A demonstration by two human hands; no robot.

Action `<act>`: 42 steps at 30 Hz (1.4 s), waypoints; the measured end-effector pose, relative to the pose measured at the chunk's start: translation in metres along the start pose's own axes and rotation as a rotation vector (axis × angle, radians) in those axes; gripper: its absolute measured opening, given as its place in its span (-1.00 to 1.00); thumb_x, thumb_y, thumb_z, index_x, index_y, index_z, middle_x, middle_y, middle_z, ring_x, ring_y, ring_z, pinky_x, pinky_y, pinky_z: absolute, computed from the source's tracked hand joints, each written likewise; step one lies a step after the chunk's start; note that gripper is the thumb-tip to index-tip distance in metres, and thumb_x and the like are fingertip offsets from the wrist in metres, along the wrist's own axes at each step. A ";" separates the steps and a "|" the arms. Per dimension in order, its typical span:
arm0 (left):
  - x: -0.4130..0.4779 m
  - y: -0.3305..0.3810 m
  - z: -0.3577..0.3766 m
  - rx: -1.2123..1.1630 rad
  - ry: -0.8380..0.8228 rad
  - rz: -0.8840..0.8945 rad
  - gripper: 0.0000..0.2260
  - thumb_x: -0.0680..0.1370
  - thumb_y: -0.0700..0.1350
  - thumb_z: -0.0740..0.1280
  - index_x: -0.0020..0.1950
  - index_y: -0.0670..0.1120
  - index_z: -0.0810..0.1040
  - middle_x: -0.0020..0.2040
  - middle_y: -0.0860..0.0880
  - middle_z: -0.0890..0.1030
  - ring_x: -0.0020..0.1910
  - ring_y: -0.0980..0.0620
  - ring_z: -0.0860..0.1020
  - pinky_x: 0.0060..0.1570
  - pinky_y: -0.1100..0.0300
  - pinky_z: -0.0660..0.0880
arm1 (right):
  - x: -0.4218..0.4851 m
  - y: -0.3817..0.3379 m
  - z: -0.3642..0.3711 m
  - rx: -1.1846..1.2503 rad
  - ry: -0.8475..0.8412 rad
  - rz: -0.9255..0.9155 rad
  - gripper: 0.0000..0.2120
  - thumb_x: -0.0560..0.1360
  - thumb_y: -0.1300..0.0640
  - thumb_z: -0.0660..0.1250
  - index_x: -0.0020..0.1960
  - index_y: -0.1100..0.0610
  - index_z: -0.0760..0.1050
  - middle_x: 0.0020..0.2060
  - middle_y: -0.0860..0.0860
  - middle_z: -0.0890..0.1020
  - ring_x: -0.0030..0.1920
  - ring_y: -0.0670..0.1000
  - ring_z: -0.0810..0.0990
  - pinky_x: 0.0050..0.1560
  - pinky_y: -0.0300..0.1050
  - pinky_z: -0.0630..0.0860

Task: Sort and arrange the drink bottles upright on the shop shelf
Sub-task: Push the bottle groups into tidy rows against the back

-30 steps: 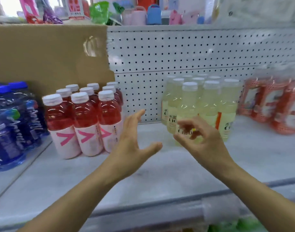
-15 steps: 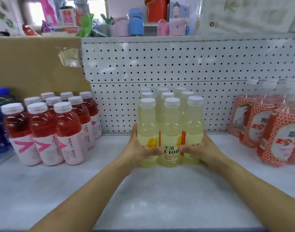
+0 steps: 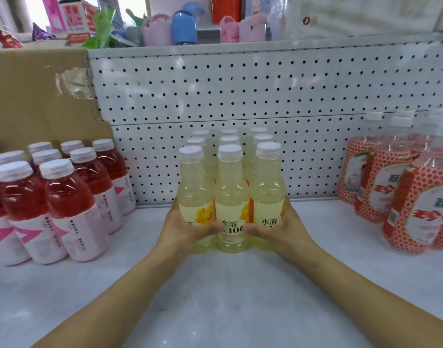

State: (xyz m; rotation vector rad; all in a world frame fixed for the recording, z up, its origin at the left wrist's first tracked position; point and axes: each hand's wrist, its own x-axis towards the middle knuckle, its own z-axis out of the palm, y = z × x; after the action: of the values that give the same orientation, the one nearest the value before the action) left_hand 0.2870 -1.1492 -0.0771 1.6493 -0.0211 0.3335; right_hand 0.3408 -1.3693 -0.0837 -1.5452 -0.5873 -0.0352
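1. The yellow bottles [image 3: 231, 197] stand upright in a three-by-three block mid-shelf [image 3: 215, 310], close to the pegboard [image 3: 240, 96].
2. Their front labels read "水溶" above "C100" (thumbs cover part of the print), with a yellow fruit picture.
3. The left hand [image 3: 187, 229] wraps the block's left front bottle and the right hand [image 3: 280, 227] its right one, thumbs nearly meeting on the middle label.
4. The red bottles [image 3: 65, 197], far left, carry pink arrow marks; small print unreadable.
5. The orange-patterned bottles [image 3: 401, 197], far right, show green characters too blurred to read.
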 end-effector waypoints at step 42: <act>-0.093 0.074 0.231 0.474 -0.197 0.325 -0.24 0.49 0.06 0.48 0.56 0.17 0.11 0.44 0.29 0.12 0.43 0.24 0.19 0.43 0.21 0.19 | -0.135 -0.088 -0.211 -0.664 0.309 -0.335 -0.82 0.45 0.18 0.49 0.04 0.09 0.61 -0.10 -0.09 0.62 -0.13 -0.10 0.59 -0.13 -0.21 0.54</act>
State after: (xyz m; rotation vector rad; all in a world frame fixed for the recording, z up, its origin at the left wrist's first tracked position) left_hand 0.2299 -1.3996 -0.0422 2.1494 -0.3869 0.4447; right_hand 0.2611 -1.6180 -0.0354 -2.0052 -0.6109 -0.7772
